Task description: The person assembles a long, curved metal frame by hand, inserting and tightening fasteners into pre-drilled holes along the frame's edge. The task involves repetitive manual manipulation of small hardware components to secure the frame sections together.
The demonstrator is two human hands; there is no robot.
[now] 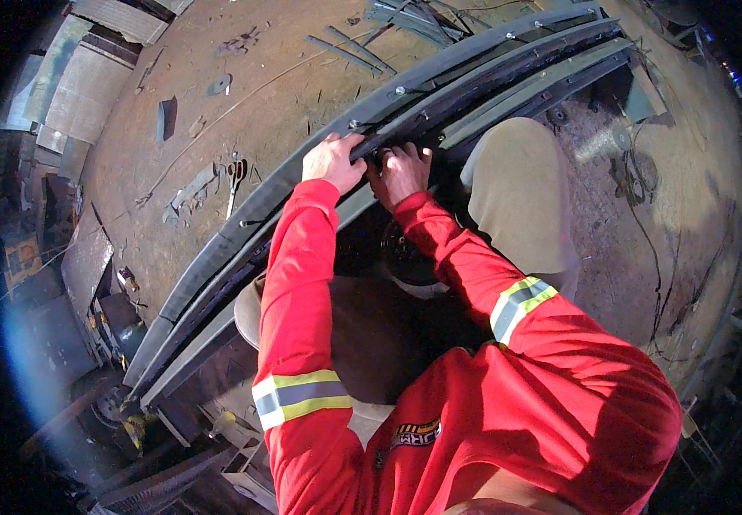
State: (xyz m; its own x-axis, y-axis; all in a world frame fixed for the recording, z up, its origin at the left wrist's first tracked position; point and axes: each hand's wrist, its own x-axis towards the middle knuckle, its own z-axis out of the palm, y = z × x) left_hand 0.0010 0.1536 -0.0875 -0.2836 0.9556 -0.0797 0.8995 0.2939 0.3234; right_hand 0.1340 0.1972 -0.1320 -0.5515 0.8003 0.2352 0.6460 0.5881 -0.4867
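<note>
A long stack of curved dark steel leaf-spring blades (474, 77) runs from the lower left to the upper right, with bolts along its top face. My left hand (333, 160) grips the top edge of a blade near the middle of the stack. My right hand (400, 172) is closed on the stack just beside it, fingers curled over the edge into a dark gap. Both arms wear red sleeves with reflective bands. What the fingers touch inside the gap is hidden. My knee in tan trousers (521, 193) rests against the stack on the right.
The floor is rusty dirt with scattered metal. Pliers (235, 176) and a flat bar (192, 190) lie left of the stack. Loose strips (345, 53) lie at the top. A round dark part (405, 257) sits under my arms. Boxes and scrap crowd the left edge.
</note>
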